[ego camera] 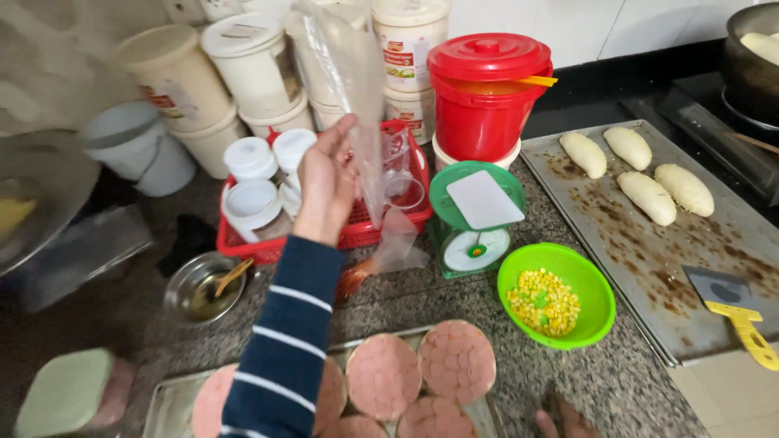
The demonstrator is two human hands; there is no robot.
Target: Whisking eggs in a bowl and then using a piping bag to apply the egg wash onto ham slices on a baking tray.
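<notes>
My left hand (326,182), in a dark blue sleeve with white stripes, is raised over the counter and pinches a clear plastic bag (353,89) that hangs down over a red basket (361,234). Only the fingertips of my right hand (561,422) show at the bottom edge, resting on the granite counter and holding nothing. Below lies a metal tray (162,405) with several round pink meat slices (383,376).
A green strainer bowl of corn kernels (545,300) and a green kitchen scale (475,219) stand mid-counter. To the right, a large baking tray (649,251) carries several bread rolls and a yellow-handled scraper (730,312). Behind are a red bucket (485,93) and white tubs (251,65).
</notes>
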